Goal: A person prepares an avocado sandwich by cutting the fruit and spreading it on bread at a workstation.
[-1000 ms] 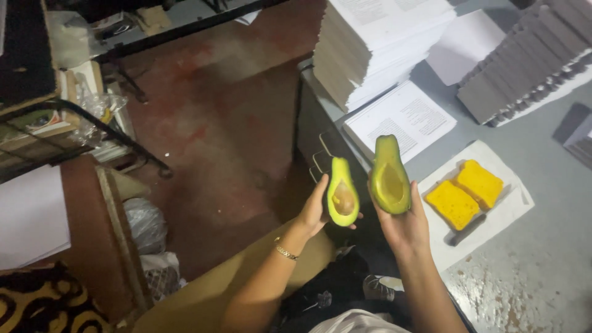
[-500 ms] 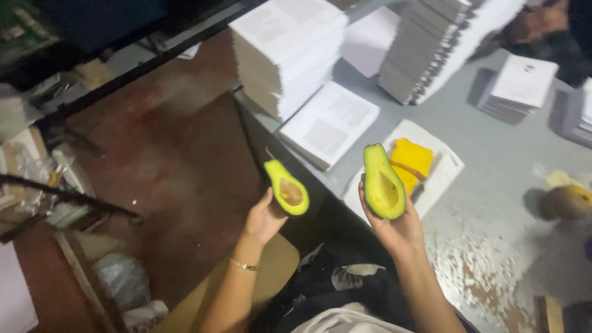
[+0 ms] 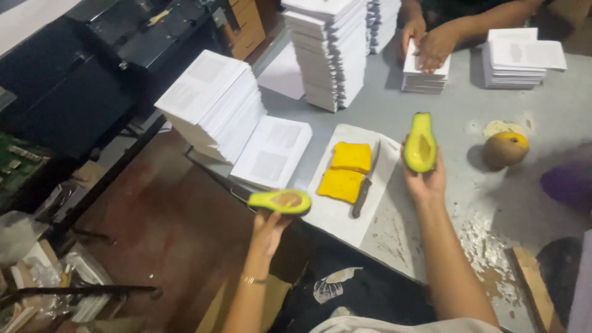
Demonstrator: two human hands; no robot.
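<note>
I note my left hand (image 3: 269, 227) gripping the pitted avocado half (image 3: 280, 201) flat; my right hand (image 3: 425, 179) clasps the hollow avocado half (image 3: 420, 143) upright, right of the toast (image 3: 346, 171).

Counted on and around the grey table (image 3: 431, 105)

Two green avocado halves (image 3: 280, 201), one per hand; two yellow toasted bread slices (image 3: 352, 156); one dark-handled knife (image 3: 361, 197); one white paper sheet (image 3: 333, 213); one round brown-yellow fruit (image 3: 505, 149); several stacks of white printed booklets (image 3: 213, 102), exact number unclear.
</note>
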